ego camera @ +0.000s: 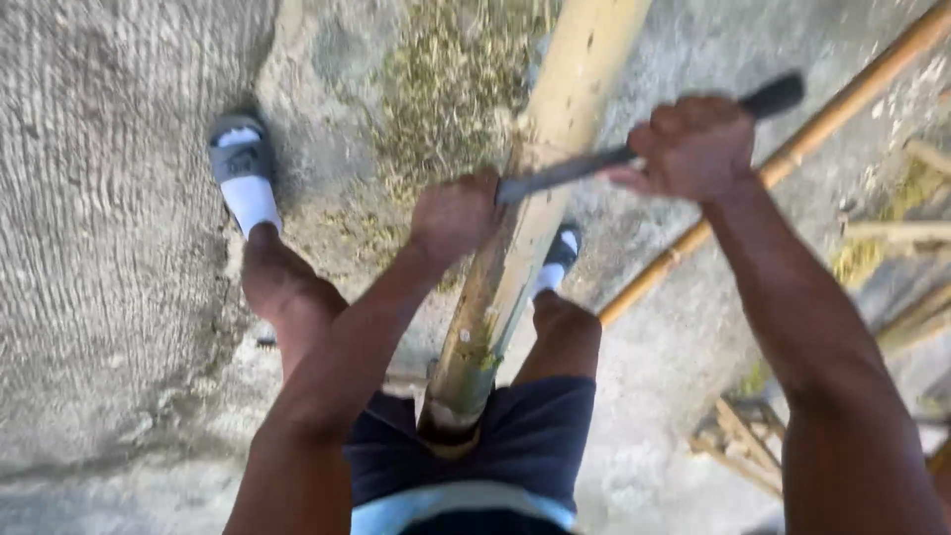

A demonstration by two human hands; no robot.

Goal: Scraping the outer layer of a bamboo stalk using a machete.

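A thick bamboo pole [540, 168] runs from my waist up and away over the concrete ground. A long knife with a dark blade [570, 170] lies across the pole. My right hand [688, 147] is shut on the knife's black handle [775, 97] to the right of the pole. My left hand [456, 213] is closed on the far end of the blade at the pole's left side. The pole's lower end rests against my dark shorts [515, 436]. Bamboo shavings [446, 89] lie on the ground beyond the pole.
My feet in white socks and grey slides stand either side of the pole, the left slide [240, 168] and the right slide [563, 253]. A thinner bamboo stick [792, 154] lies diagonally at the right. More bamboo pieces [738, 441] lie at the lower right. Rough concrete [109, 248] spreads left.
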